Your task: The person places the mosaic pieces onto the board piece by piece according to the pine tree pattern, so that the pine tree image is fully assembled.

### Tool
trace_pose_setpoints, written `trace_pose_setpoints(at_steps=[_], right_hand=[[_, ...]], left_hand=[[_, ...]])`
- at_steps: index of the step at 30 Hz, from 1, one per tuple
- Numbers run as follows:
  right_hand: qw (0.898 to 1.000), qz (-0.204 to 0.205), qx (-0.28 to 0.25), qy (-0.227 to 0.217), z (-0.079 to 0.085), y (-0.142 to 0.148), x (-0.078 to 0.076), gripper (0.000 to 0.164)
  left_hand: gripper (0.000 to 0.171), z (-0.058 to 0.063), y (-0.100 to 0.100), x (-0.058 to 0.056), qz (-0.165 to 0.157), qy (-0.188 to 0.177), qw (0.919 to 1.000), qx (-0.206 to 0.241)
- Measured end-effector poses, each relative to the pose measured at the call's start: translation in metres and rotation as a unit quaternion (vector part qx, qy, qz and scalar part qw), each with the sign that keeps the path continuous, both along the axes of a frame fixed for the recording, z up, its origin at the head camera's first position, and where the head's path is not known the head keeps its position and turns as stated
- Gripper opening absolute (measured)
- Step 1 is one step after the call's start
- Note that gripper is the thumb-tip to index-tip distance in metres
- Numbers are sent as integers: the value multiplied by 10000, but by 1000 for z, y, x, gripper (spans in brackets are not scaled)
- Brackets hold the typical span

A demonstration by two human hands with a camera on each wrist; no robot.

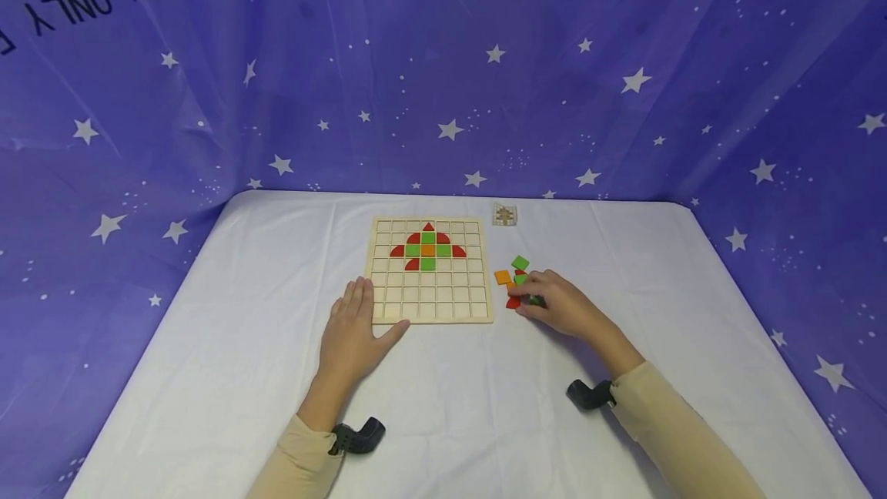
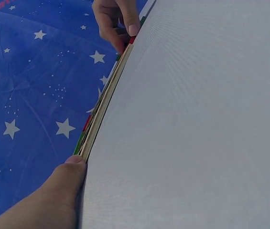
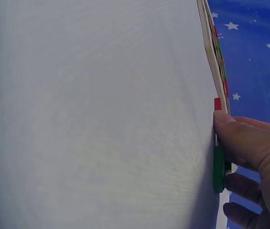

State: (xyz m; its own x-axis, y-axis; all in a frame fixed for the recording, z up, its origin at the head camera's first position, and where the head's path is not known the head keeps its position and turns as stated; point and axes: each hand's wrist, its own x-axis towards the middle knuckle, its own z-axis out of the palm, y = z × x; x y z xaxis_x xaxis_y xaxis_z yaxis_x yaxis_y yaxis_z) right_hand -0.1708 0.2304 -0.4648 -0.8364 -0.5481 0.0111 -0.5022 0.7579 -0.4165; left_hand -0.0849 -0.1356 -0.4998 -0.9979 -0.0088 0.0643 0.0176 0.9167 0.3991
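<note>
Careful here: these crowded loose tiles (image 1: 520,280) just right of the wooden grid board (image 1: 428,293) could scatter if my right hand (image 1: 563,305) drags a neighbour along. Its thumb and fingers bend low among them, pinching one or not, I can't tell; my left hand (image 1: 351,341) lies spread, fingers straight at the board's left edge.
</note>
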Motion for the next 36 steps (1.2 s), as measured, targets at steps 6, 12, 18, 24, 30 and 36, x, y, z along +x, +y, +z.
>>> trace_pose_setpoints(at_steps=[6,12,18,24,30,36], right_hand=[[9998,-116,-132,-79,1,1,2,31],[9993,-217,-100,-284,1,6,6,33],[9995,-114,-250,-185,0,6,7,24],[9998,19,-126,-129,1,3,8,29],[9997,208,-54,-128,3,2,9,29],[9999,154,-29,-66,2,-4,9,23]], left_hand=[[106,1,1,1,-14,16,10000,5],[106,2,1,1,-15,49,10000,7],[106,2,0,1,-6,21,10000,-11],[106,1,-1,1,-7,6,10000,37],[106,0,0,1,-9,34,10000,12],[106,1,0,1,-11,63,10000,-1]])
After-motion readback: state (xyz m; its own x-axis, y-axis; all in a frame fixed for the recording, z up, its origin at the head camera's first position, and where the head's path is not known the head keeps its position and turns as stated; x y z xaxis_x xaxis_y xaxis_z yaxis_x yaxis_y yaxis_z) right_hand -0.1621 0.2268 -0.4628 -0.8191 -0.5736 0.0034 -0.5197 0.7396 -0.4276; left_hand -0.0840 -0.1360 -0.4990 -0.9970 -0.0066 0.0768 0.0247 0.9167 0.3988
